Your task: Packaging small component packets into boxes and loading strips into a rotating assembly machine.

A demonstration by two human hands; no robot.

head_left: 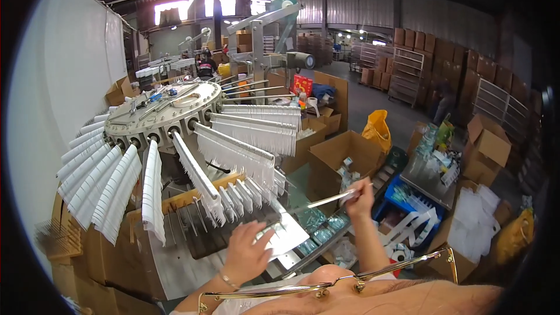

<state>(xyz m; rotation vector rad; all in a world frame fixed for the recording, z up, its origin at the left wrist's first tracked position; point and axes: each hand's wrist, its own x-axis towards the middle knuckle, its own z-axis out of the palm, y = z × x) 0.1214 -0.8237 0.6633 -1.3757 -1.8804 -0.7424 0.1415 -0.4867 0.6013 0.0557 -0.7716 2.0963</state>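
Observation:
My right hand (360,198) is closed around one end of a slim white stick (326,200), raised to the right of the work surface. The stick points left and slightly down. Fingers apart, my left hand (248,252) hovers over or rests at the left edge of a bright, flat white plate (289,234); whether it touches cannot be made out. Beyond that hand, a wooden rack (192,197) carries several white fringed strips hung on rods (236,198). A round metal turntable (169,114) stands behind, its radiating rods hung with white fringed material (248,131).
Small teal-and-clear packets (321,227) lie along the bench beside the plate. To the right are an open carton (344,154), a blue crate (402,198) and a carton of white bags (472,221). A metal machine arm (262,29) rises behind the turntable. Farther back, a person (444,100) stands near stacked cartons.

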